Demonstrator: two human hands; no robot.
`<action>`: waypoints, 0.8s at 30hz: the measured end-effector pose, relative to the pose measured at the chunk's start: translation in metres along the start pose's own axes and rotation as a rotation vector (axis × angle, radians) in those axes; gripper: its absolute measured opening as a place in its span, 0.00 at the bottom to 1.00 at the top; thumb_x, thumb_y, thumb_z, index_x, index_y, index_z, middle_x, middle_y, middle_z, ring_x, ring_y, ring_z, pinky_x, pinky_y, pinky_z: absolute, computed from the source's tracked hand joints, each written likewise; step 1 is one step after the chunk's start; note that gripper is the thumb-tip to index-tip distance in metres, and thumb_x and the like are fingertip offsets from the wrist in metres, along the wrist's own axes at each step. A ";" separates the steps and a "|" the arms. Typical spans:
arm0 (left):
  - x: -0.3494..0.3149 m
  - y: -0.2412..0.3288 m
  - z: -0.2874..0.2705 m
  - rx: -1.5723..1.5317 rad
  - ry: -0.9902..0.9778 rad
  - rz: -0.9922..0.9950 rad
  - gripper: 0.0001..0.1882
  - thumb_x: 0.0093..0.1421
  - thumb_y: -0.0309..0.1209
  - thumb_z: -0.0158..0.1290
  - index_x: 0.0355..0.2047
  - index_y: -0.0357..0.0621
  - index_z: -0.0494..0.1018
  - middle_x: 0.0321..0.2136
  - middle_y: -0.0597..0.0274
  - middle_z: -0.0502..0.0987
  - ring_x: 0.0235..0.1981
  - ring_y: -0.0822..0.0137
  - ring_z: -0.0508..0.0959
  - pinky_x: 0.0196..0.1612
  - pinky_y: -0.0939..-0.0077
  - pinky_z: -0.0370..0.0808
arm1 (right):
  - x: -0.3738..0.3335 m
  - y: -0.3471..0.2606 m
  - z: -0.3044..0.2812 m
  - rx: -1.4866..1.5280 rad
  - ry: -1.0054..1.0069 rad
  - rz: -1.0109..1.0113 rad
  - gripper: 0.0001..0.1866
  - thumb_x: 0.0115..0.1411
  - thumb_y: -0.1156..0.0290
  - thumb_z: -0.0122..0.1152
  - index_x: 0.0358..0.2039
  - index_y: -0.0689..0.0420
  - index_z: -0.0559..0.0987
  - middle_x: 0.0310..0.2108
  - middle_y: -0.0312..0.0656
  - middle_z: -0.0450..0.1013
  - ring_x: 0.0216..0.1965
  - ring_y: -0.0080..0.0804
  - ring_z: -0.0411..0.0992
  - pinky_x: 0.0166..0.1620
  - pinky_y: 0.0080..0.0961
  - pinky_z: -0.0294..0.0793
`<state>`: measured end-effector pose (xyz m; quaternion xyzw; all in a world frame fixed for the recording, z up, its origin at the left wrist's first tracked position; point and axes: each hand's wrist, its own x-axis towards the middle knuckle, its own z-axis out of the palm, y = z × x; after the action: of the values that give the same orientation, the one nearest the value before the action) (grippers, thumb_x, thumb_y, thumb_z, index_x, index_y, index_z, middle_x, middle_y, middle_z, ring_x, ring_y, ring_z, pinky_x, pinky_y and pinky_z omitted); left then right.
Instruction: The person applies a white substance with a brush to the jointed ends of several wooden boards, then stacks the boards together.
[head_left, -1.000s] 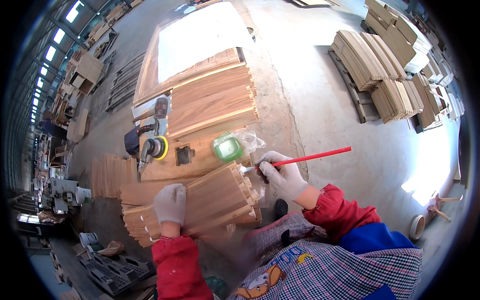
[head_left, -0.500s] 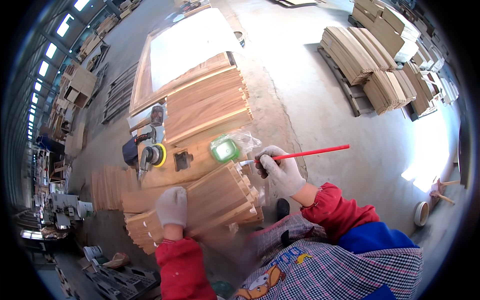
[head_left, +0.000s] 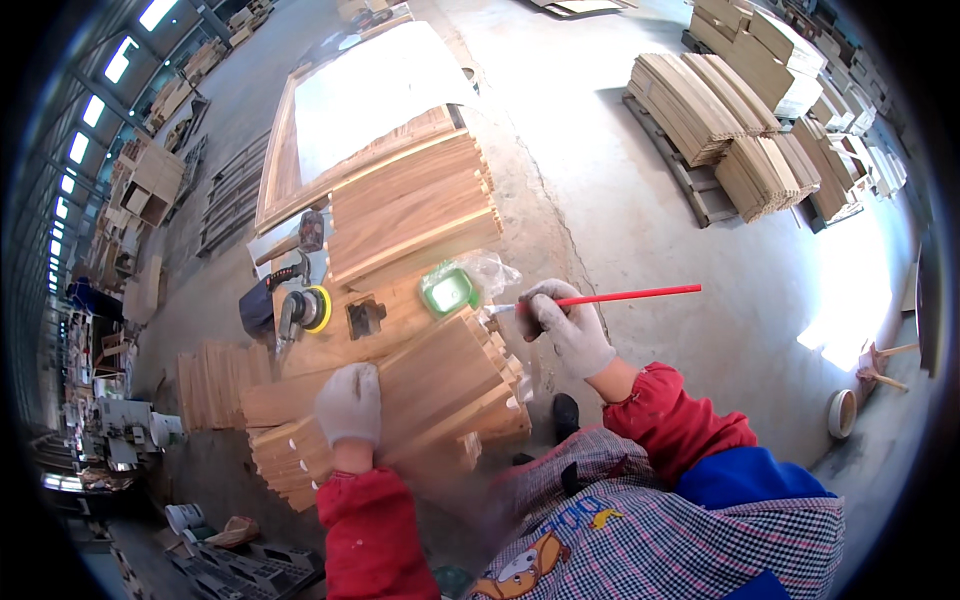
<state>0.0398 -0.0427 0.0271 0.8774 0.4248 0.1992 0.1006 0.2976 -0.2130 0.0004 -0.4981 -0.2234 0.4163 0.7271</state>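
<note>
My right hand (head_left: 570,330), in a pale glove with dark-stained fingertips, is closed round a thin brush with a red handle (head_left: 640,294). The brush's pale tip points left, close to the notched right end of a wooden board (head_left: 440,370). Whitish patches show on those notched joints. At the board's left end, my gloved left hand (head_left: 350,405) is closed over it, fingertips hidden. More notched boards (head_left: 280,455) lie underneath, also with white patches. Just beyond the board stands a green-rimmed tub (head_left: 449,290) with white contents, beside crumpled clear plastic.
Past the tub lies a stack of notched boards (head_left: 410,215). A yellow-edged sander (head_left: 305,312), a hammer (head_left: 285,275) and a rectangular hole (head_left: 366,317) in the worktop are at its left. Stacked timber (head_left: 700,105) stands on a pallet at far right.
The brush tip has shifted slightly up and away from the board's end, with my right hand moving a little right. My left hand stays on the board, slightly shifted.
</note>
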 end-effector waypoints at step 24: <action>0.000 0.000 0.001 -0.035 -0.007 -0.013 0.13 0.60 0.38 0.51 0.30 0.41 0.77 0.29 0.49 0.78 0.33 0.49 0.77 0.38 0.58 0.72 | 0.001 0.006 0.001 0.071 0.051 0.043 0.10 0.66 0.66 0.51 0.39 0.61 0.73 0.31 0.39 0.73 0.30 0.26 0.73 0.34 0.24 0.75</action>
<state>0.0407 -0.0426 0.0261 0.8734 0.4264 0.2029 0.1188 0.2952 -0.2108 -0.0045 -0.4870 -0.1793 0.4267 0.7407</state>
